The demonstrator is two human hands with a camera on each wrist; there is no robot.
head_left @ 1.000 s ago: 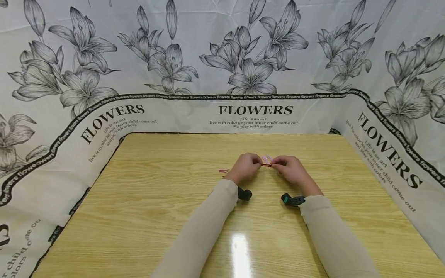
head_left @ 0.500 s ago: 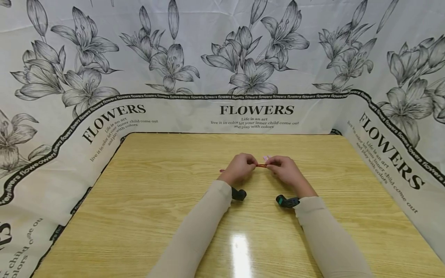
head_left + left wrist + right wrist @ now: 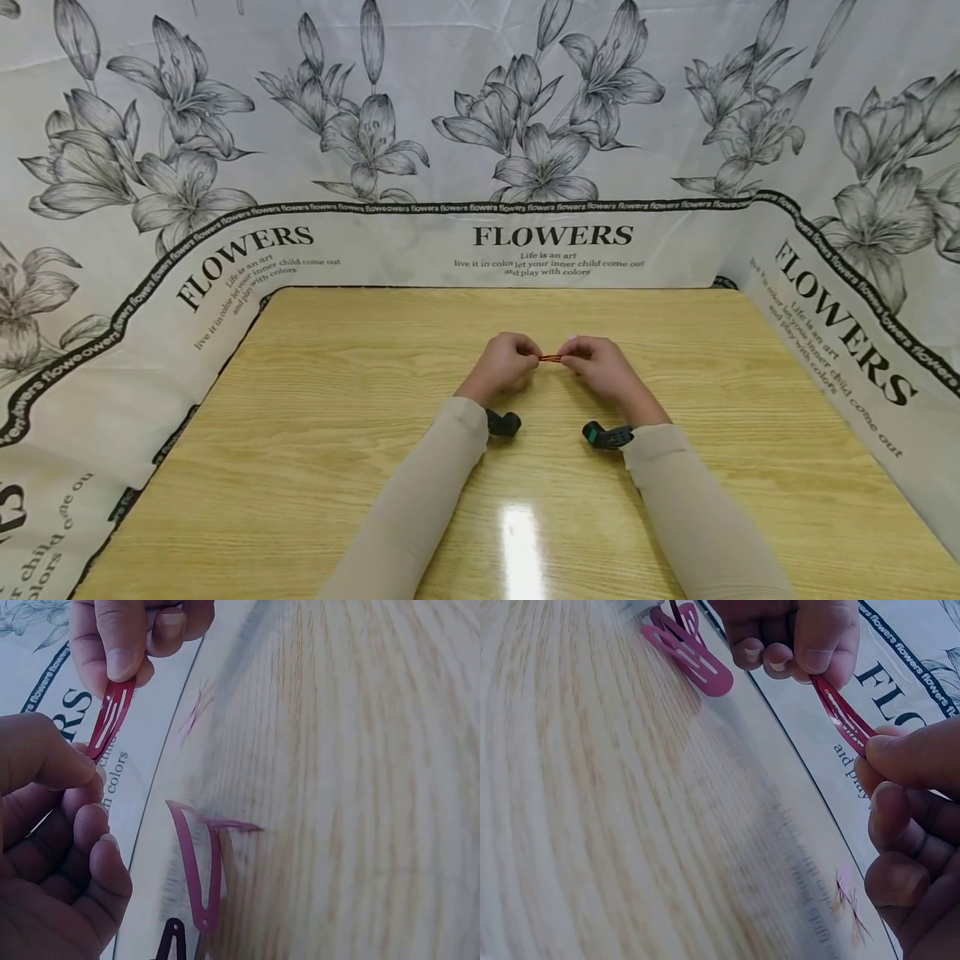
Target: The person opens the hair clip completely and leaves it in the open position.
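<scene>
A red snap hair clip (image 3: 551, 358) is held in the air between both hands. My left hand (image 3: 504, 364) pinches one end with thumb and forefinger, and my right hand (image 3: 602, 372) pinches the other end. In the left wrist view the slotted clip (image 3: 112, 718) spans the gap between the fingertips, its middle uncovered. The right wrist view gives its glossy curved face, the red clip (image 3: 841, 716) tilted between the two thumbs. The ends lie hidden under the fingers.
Pink hair clips (image 3: 709, 673) lie on the wooden table (image 3: 315, 433) near my left hand, with a dark clip (image 3: 174, 937) beside them. Small pink pieces (image 3: 846, 896) lie near my right hand. Flower-printed cloth (image 3: 397, 242) walls the table's back and sides.
Both hands have moved a little to the left, still holding the red clip. My left hand now covers the pink clip seen beside it earlier in the head view.
</scene>
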